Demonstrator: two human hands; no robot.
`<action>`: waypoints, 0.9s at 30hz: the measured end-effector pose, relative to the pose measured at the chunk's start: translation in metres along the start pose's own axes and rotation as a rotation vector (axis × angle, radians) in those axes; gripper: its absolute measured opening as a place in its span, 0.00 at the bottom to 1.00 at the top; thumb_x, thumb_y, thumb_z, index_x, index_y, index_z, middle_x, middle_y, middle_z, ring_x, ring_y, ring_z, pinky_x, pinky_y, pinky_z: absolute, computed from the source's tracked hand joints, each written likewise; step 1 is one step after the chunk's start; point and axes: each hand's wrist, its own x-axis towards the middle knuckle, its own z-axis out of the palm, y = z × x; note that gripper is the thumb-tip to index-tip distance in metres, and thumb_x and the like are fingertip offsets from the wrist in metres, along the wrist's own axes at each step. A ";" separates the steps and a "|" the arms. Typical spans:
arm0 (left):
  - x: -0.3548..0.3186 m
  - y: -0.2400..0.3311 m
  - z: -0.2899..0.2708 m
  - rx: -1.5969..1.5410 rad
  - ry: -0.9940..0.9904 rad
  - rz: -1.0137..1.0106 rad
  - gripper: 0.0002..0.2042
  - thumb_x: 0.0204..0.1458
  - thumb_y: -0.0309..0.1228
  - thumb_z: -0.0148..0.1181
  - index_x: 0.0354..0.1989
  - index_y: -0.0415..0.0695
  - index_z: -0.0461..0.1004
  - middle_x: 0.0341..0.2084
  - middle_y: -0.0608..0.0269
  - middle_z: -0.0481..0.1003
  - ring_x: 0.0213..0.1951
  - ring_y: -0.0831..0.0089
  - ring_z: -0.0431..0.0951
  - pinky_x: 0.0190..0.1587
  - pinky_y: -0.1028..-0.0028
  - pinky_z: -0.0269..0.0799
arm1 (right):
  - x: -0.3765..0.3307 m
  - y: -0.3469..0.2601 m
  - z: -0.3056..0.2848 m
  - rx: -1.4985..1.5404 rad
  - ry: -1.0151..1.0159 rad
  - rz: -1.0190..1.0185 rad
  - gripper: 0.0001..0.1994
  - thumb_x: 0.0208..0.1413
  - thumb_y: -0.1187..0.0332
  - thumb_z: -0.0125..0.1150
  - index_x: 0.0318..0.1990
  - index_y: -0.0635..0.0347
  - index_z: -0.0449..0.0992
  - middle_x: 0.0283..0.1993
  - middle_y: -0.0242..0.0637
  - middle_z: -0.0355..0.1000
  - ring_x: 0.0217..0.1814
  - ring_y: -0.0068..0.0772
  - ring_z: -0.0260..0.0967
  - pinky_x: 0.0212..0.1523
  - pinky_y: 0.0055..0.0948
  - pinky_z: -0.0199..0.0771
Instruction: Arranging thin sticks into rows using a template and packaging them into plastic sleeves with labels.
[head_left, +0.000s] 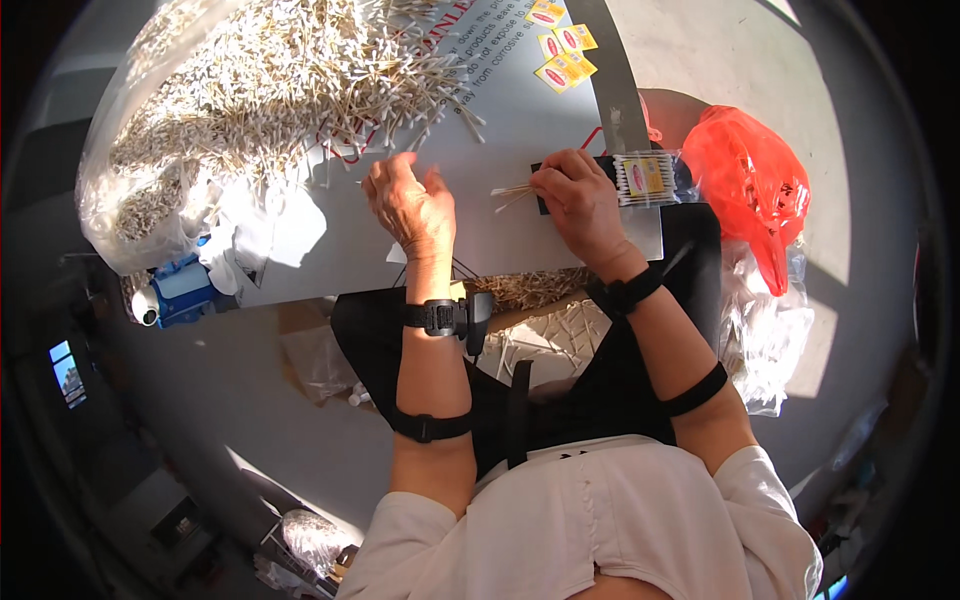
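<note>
My right hand (580, 200) is closed, pinching a few cotton swabs (512, 192) whose ends stick out to the left over the table. Beneath and beside it lies a flat black piece (541, 205), partly hidden by the fingers. Just right of that hand, a clear pack of cotton swabs (643, 178) with a yellow card inside lies at the table's edge. My left hand (412, 208) hovers over the table near the big heap of loose cotton swabs (300, 90). Its fingers are bent, the thumb apart from them, and I see nothing held.
The metal table (500, 240) carries several small yellow cards (565, 60) at its far right. A clear bag (110, 190) surrounds the heap. Beyond the right edge hangs a red plastic bag (750, 180) above clear bags (765, 340). A blue-and-white container (180, 290) sits at lower left.
</note>
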 end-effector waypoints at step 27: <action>0.035 -0.009 0.016 -0.011 -0.084 0.020 0.09 0.40 0.18 0.65 0.30 0.43 0.75 0.36 0.56 0.72 0.43 0.53 0.71 0.48 0.59 0.68 | 0.000 -0.007 -0.004 0.083 -0.065 0.046 0.05 0.44 0.75 0.64 0.30 0.58 0.75 0.35 0.36 0.70 0.40 0.42 0.70 0.41 0.36 0.73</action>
